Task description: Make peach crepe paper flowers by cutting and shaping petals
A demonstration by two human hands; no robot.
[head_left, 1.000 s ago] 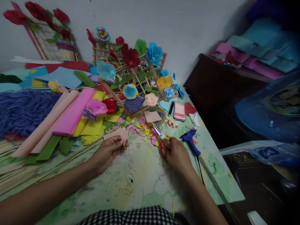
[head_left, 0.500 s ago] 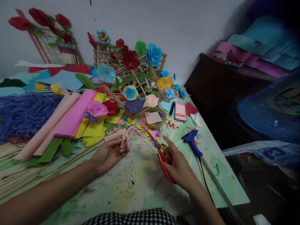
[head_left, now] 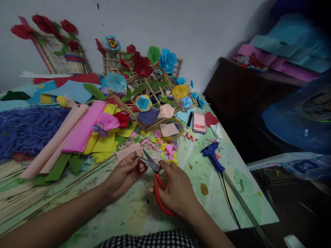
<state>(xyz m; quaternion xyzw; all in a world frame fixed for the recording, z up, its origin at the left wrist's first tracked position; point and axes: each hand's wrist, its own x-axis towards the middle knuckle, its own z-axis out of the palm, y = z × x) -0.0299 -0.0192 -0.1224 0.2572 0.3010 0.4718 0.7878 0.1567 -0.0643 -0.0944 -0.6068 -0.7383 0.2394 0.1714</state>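
Note:
My right hand (head_left: pixel 176 186) holds scissors (head_left: pixel 156 169) with red handles. Their blades are apart and reach up to the fingertips of my left hand (head_left: pixel 126 174). That hand is closed in a pinch on a small piece of pale pink paper, mostly covered by the fingers. Behind it, a larger pale pink strip (head_left: pixel 127 151) lies on the table. Pink and yellow paper scraps (head_left: pixel 155 144) are scattered beyond the blades, and a pale pink square (head_left: pixel 169 130) rests farther back.
A blue glue gun (head_left: pixel 214 156) with a black cord lies to the right. Bamboo frames with paper flowers (head_left: pixel 142 66) stand at the back. Purple yarn (head_left: pixel 31 129), rolled pink paper (head_left: pixel 84 127) and bamboo sticks (head_left: pixel 23 203) cover the left side.
My right hand has moved left with the scissors, whose blades have opened and now meet my left fingertips. The view has shifted slightly.

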